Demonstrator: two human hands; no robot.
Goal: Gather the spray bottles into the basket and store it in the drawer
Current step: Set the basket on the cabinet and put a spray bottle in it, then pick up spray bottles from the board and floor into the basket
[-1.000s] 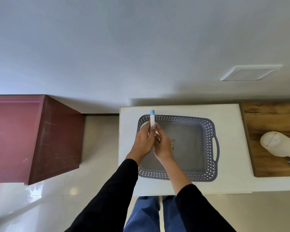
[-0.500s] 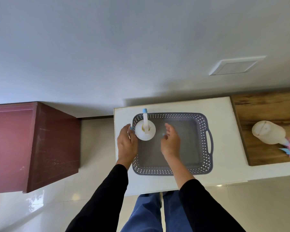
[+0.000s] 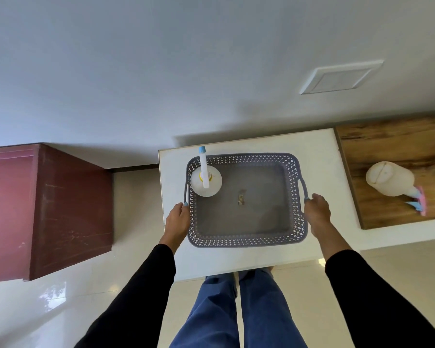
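A grey perforated basket (image 3: 246,241) sits on the white table (image 3: 321,156). One white spray bottle (image 3: 206,180) with a blue-tipped nozzle stands upright in the basket's far left corner. A second white spray bottle (image 3: 389,179) with a pink and blue trigger lies on its side on the wooden surface (image 3: 392,136) to the right. My left hand (image 3: 177,218) grips the basket's left side just below its handle. My right hand (image 3: 316,212) grips the right side at the lower end of the right handle.
A dark red cabinet (image 3: 48,209) stands to the left of the table, with a strip of glossy tiled floor (image 3: 136,197) between them. A grey wall rises behind the table. My legs are against the table's front edge.
Both hands let go of the upright bottle, which now stands alone in the basket corner. They moved apart to the basket's left and right sides.
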